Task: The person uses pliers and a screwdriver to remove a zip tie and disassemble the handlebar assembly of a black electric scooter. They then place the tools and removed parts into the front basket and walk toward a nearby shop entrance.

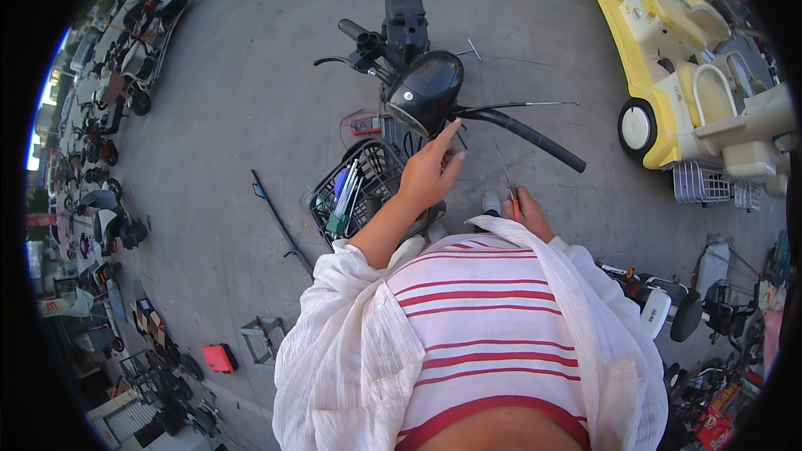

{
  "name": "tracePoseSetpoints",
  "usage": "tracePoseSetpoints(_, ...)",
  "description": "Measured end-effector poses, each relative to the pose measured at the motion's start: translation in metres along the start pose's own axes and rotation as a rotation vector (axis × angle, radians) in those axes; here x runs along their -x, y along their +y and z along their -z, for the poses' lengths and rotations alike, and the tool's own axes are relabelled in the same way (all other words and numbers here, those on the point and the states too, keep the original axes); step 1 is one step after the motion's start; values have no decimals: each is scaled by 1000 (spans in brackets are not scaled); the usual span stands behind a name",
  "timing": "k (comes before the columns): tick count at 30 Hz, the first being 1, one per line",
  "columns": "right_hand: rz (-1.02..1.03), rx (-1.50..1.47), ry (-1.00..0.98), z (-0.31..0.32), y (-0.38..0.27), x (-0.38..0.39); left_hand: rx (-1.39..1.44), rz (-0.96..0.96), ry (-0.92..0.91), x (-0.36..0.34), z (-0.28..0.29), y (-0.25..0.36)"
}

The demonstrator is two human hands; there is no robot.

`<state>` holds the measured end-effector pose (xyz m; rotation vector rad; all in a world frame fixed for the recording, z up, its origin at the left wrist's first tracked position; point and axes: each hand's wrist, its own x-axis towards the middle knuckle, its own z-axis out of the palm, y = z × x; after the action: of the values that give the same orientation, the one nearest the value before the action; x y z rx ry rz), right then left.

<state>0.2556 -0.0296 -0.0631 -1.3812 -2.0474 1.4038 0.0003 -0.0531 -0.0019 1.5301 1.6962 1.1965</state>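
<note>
My left hand (430, 171) reaches to just beneath the glossy black headlamp housing (430, 83) of an electric bike, index finger extended at its lower edge, fingers apart. My right hand (531, 213) grips a red-handled screwdriver (515, 209), its thin shaft angled up. From the housing, a black handlebar (543, 144) runs to the lower right, and a loose cable (530, 104) sticks out rightward. Below the bike's front, a black basket (372, 205) carries blue, white and green tool handles (341, 196). A red meter (365, 125) sits behind the basket.
A yellow cart (639, 75) with a wire basket stands at right. Rows of parked scooters (134, 50) line the left. A dark pole (276, 213) lies left of the basket, with a red case (219, 357) and metal stand (261, 334) lower down. More scooters (677, 309) crowd the lower right.
</note>
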Motion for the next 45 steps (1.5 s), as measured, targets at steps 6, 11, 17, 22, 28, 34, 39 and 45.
tracePoseSetpoints(6,-26,17,9,4,1,3,1,-34,445,-41,54,-22)
tracePoseSetpoints(11,-45,46,21,7,3,13,-563,-44,562,-122,111,-59)
tracePoseSetpoints(17,-65,19,2,22,0,28,-661,90,245,-158,123,-74)
tracePoseSetpoints(22,-51,156,-36,45,-32,28,-639,-54,471,-148,134,-51)
tracePoseSetpoints(28,-3,-144,-182,77,-94,24,592,178,526,-52,144,25)
tracePoseSetpoints(34,253,-604,-258,92,-131,15,891,72,249,46,56,106)
tracePoseSetpoints(39,214,-833,-443,104,-127,21,958,247,192,99,-17,131)
tracePoseSetpoints(45,109,-772,-603,114,-104,39,975,411,201,140,-75,142)
